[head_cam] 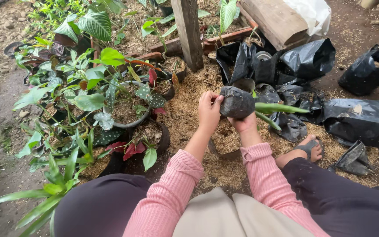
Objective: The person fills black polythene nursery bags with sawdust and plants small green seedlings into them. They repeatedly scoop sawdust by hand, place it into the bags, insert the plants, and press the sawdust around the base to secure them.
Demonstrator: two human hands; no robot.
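Many potted plants (110, 101) beside hands.

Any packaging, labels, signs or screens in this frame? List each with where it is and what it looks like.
No labels, signs or screens.
Black plastic grow bag: centre, rounded and filled, between the left hand and right hand, green leaves sticking out to the right.
Empty black plastic bags: right, crumpled on the husk-covered ground.
Open black bags: upper centre, beside the wooden post.
White plastic sheet: top right, on a wooden plank.
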